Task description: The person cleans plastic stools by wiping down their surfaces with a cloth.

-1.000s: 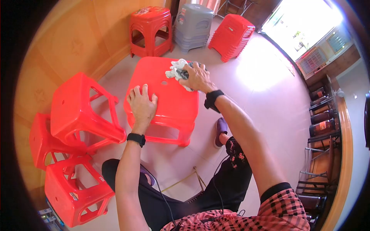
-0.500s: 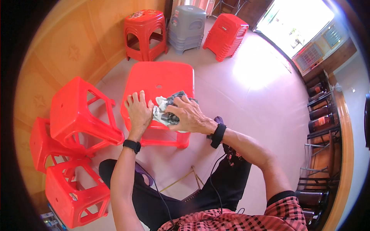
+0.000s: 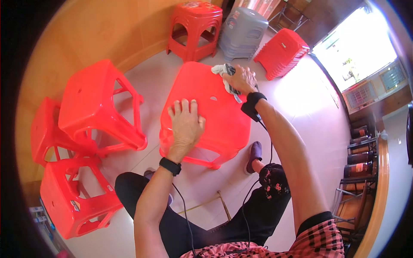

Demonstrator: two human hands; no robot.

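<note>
A red plastic stool (image 3: 215,124) stands right in front of me, with a small hole in the middle of its seat. My left hand (image 3: 186,124) lies on the seat's left part, fingers spread and nothing in it. At the far right corner of the seat, my right hand (image 3: 243,80) is closed over a crumpled grey-and-white cloth (image 3: 220,69). Part of the cloth hangs along the seat's edge, and the rest is hidden beneath the fingers. Each wrist wears a black band.
Several red stools (image 3: 92,96) stand on the left by the wooden wall. Behind are a red flower-topped stool (image 3: 195,32), a grey stool stack (image 3: 243,34) and a red stack (image 3: 282,53). Large dark jars (image 3: 359,163) line the right wall.
My right hand has moved with the cloth from the seat's near right part to its far right corner. The stool now appears turned, and my left hand still rests on it.
</note>
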